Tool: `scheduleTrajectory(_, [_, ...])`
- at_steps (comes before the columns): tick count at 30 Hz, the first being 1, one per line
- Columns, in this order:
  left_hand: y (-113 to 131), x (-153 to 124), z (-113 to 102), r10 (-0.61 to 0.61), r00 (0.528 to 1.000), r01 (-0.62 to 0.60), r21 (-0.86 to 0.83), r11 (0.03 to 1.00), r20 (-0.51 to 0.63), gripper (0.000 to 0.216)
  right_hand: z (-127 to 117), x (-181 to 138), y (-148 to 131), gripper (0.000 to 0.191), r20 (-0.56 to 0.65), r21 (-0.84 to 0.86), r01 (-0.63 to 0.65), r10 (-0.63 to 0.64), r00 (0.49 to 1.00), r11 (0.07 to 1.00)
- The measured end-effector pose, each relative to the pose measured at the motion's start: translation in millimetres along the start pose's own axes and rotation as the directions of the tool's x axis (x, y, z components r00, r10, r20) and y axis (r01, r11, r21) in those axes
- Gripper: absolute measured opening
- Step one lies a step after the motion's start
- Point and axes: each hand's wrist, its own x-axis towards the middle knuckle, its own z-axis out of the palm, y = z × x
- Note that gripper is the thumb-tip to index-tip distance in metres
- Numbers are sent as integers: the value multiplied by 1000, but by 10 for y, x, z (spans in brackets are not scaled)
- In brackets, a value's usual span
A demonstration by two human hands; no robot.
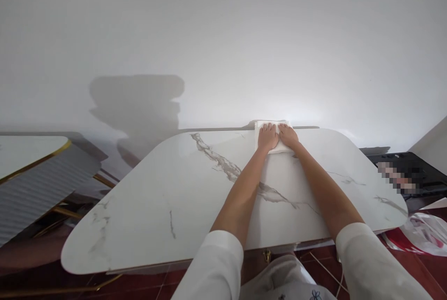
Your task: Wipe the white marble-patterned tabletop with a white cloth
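A folded white cloth (280,147) lies at the far edge of a white marble-patterned table (146,197), close to the wall. My left hand (268,137) presses down on it, palm lowered and fingers stretched forward. Beside it, my right hand (288,136) rests on the same cloth with its fingers pointing ahead and to the left. The two hands are almost touching. Both arms reach straight out across the tabletop, and what lies under the palms is hidden.
A plain white wall (223,48) rises behind the table. To the left stands a second white-topped table (31,151) with a gold edge and ribbed grey side. At right are a black object (426,172), partly pixelated, and a red-and-white plastic bag (424,232) above a red tiled floor.
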Motion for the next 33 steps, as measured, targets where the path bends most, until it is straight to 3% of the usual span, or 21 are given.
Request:
scheduleTrajectory(8, [17,-249,-41,41,999,-42,-21,999,-2,50,-30,-282,-28,52,49,-41,59,-57,997,997])
scheduleTrajectory(15, [135,-644,-181,34,999,-33,-24,999,34,50,-192,-696,-132,52,85,-25,85,-83,993,996])
scheduleTrajectory(19, [188,-1024,-331,94,993,-94,-9,996,66,51,-306,-1136,-229,53,87,-23,138,-135,987,990])
scheduleTrajectory(27, [259,-2216,-668,160,985,-160,-2,987,65,56,-461,-2359,-691,54,-111,-5,221,-221,969,975])
scheduleTrajectory(30, [239,-2487,-718,157,987,-156,-46,987,36,56,-531,-2554,-807,57,-80,74,208,-202,976,975])
scheduleTrajectory(33, [262,-2571,-727,125,992,-125,-84,989,-5,57,-583,-2582,-848,59,-42,121,169,-165,985,978])
